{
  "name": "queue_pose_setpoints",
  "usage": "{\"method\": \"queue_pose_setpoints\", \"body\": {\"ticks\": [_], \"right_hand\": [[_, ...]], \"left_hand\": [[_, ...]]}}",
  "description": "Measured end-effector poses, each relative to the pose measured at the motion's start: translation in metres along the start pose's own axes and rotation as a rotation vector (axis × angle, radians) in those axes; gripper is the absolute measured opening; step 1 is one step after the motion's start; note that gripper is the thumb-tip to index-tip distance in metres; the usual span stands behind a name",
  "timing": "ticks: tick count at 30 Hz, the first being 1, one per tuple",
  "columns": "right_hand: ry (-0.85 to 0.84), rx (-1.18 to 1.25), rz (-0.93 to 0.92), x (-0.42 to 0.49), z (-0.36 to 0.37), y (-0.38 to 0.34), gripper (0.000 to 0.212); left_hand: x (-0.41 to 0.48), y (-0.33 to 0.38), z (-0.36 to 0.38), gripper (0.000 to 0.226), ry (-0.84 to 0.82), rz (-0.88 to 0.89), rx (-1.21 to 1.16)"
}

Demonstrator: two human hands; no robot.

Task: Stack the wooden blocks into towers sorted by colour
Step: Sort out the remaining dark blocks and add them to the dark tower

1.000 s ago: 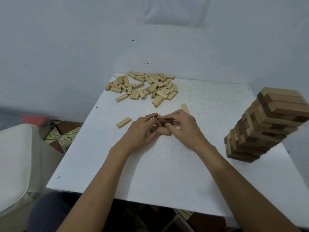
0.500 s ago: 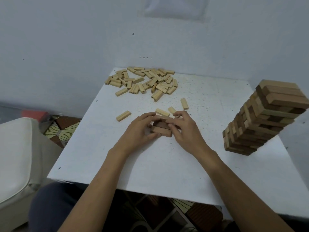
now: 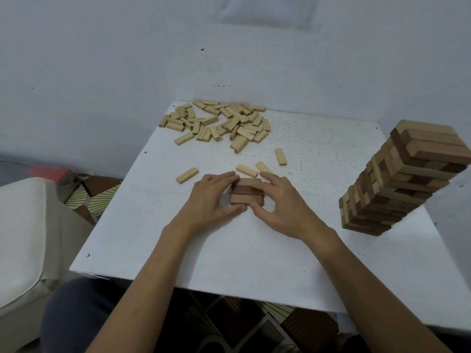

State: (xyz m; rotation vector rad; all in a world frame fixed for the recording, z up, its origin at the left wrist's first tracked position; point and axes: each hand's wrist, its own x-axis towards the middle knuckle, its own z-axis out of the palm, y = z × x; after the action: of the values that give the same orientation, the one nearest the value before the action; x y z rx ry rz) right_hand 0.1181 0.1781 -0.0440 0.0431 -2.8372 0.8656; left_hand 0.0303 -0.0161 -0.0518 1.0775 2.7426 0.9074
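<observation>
A: Where do we have the hands?

B: Mid-table, drawn in together round the brown blocks (image 3: 246,191). We see the left hand (image 3: 210,200) at the left end, fingers laid along the far top edge and thumb on the near side. We see the right hand (image 3: 283,202) at the right end, fingers curled over the far corner and thumb at the near corner. We read both as gripping the bunch from opposite ends.

A: Are the blocks stacked?

B: We count three long brown faces, parallel and flush, resting on the table (image 3: 254,256). We cannot tell whether that is one layer or more, since the hands cover the ends.

A: What about the other blocks?

B: We have the pile of light blocks (image 3: 216,123) as a loose heap at the far left corner. Four stray light blocks (image 3: 280,157) lie between the heap and the hands, and two of them are just behind the brown blocks. The tower (image 3: 397,184) sits at the right edge, well apart from the hands. It has light and dark blocks in crossed layers.

A: And off the table?

B: We see a white cushion (image 3: 20,225) on the left, and patterned floor (image 3: 86,197) between it and the table. A pale wall (image 3: 127,59) is behind.
</observation>
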Motion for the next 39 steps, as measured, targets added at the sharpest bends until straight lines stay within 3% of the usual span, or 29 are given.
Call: {"method": "queue_pose_setpoints", "body": {"ticks": [9, 23, 31, 39], "right_hand": [[0.022, 0.022, -0.036, -0.004, -0.001, -0.004, 0.044], [0.028, 0.013, 0.014, -0.003, -0.002, -0.006, 0.037], [-0.089, -0.048, -0.014, 0.002, -0.013, -0.002, 0.052], [0.036, -0.118, 0.033, -0.017, -0.003, -0.006, 0.058]], "left_hand": [[0.009, 0.008, -0.011, 0.060, -0.091, 0.000, -0.073], [0.011, 0.014, -0.013, 0.060, -0.088, -0.022, -0.051], [0.011, 0.010, -0.017, 0.058, -0.104, 0.010, -0.085], [0.002, 0.002, -0.005, 0.039, 0.114, -0.034, -0.049]]}}
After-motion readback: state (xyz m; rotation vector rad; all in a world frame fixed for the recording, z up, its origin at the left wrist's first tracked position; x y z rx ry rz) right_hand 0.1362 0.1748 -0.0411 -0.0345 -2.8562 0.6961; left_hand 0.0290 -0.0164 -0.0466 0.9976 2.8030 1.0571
